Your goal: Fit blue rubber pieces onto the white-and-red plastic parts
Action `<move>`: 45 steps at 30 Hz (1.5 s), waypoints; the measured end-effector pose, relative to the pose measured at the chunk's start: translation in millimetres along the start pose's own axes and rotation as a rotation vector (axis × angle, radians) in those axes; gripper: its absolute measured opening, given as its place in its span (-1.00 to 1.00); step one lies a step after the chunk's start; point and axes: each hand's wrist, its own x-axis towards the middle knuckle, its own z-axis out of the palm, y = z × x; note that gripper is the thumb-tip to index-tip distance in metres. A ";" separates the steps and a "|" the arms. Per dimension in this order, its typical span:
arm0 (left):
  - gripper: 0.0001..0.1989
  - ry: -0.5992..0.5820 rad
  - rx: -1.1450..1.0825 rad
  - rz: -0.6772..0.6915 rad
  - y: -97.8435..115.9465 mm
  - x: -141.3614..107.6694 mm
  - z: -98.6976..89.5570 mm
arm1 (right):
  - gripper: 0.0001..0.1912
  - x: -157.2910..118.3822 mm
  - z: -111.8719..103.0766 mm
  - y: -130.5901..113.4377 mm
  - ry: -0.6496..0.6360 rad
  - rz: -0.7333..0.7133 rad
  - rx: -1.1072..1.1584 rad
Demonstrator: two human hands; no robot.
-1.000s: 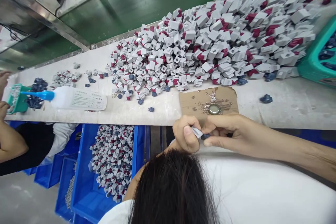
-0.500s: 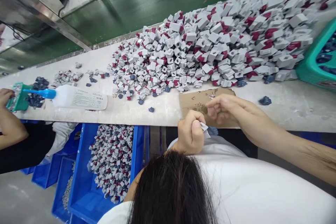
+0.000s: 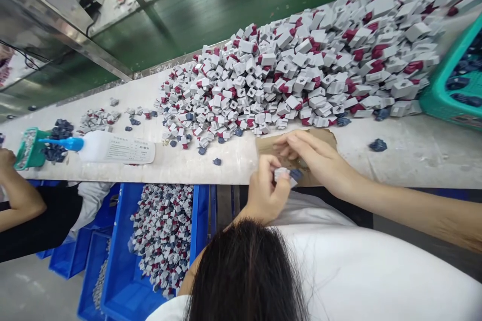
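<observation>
My left hand [image 3: 266,193] pinches a small light-grey plastic block [image 3: 281,174] in front of my body, at the table's near edge. A dark blue piece [image 3: 296,174] shows at the block's right side; whether the two are joined I cannot tell. My right hand [image 3: 320,160] is beside and slightly above the block, its fingers bent together over a piece of brown cardboard [image 3: 326,136]. Anything between those fingertips is hidden. A loose dark blue piece [image 3: 377,145] lies to the right of the cardboard.
A large heap of grey blocks with dark red parts [image 3: 263,77] spreads along the table. At left lie a white glue bottle [image 3: 116,147] and a green basket [image 3: 28,160], near another person's arm [image 3: 22,200]. A teal basket [image 3: 433,98] stands right; a blue crate [image 3: 120,281] below.
My right hand has moved left and up from the cardboard's small metal bits. My left hand has turned the grey block, and a dark blue piece now shows beside it.
</observation>
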 end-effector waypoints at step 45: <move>-0.90 -0.146 1.082 -0.331 10.3 33.7 -61.4 | -0.80 -49.3 -31.5 28.0 0.234 -0.251 0.124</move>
